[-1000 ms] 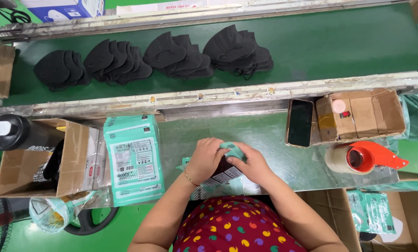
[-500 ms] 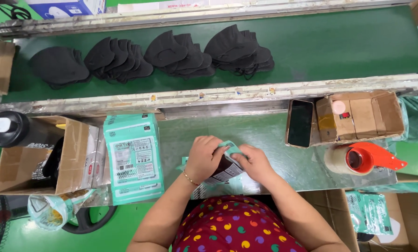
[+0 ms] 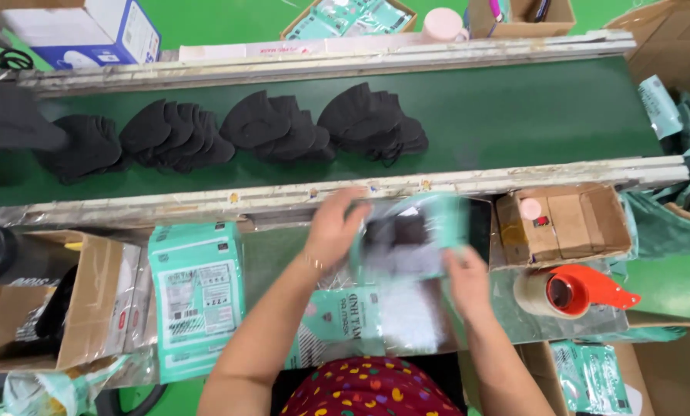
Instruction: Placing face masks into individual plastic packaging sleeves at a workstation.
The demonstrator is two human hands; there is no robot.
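Green conveyor belt [image 3: 514, 115] runs across the top of the view, carrying four heaps of black masks [image 3: 229, 131], with a steel tabletop [image 3: 272, 254] just below it. Above the tabletop, both hands lift a teal-and-clear plastic pouch [image 3: 410, 243], blurred, with dark masks showing inside. The left hand [image 3: 336, 227] has its grip closed on the pouch's left edge; the right hand [image 3: 467, 283] pinches the lower right corner. The pouch looks light, soft and slippery, best held by its edges. A stack of teal printed packets [image 3: 195, 296] lies to the left, an orange tape dispenser [image 3: 572, 291] to the right, beside an open cardboard box [image 3: 564, 223].
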